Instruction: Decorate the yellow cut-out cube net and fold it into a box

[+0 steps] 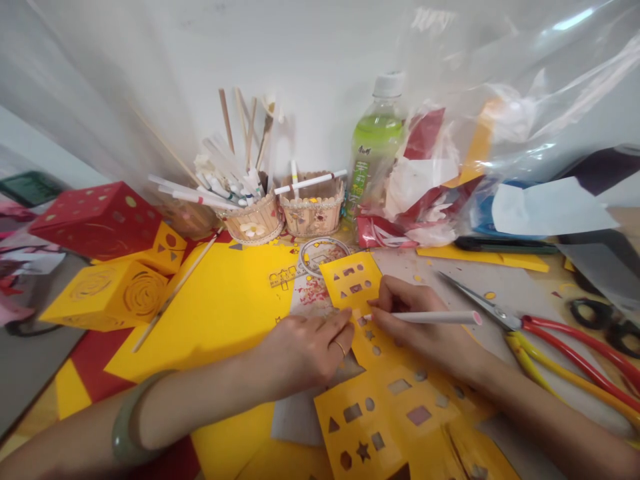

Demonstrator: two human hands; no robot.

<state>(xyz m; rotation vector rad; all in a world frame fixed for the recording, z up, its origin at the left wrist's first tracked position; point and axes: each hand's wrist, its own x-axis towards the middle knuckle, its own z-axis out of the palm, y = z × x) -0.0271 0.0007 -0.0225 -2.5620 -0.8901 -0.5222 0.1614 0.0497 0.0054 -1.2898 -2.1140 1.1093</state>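
My right hand [413, 310] is closed around a slim white pen-shaped tool [435, 318] with a pinkish back end. Its tip meets a yellow paper piece [367, 343] with small cut-out shapes; I cannot make out the tip itself. My left hand [313, 347], a ring on one finger and a bangle at the wrist, has its fingers curled together and holds down the left edge of that paper. Nearer to me lies more yellow paper [357, 427] with triangle, rectangle, circle and star holes. Under my left forearm is a large plain yellow sheet [240, 287].
Red-handled scissors [510, 320] lie at the right. Behind stand two small wooden baskets [255, 223] of pens and sticks, a green drink bottle [377, 143] and a plastic bag of scraps [425, 180]. Left are a red box [97, 220], yellow box [107, 293] and wooden stick [177, 290].
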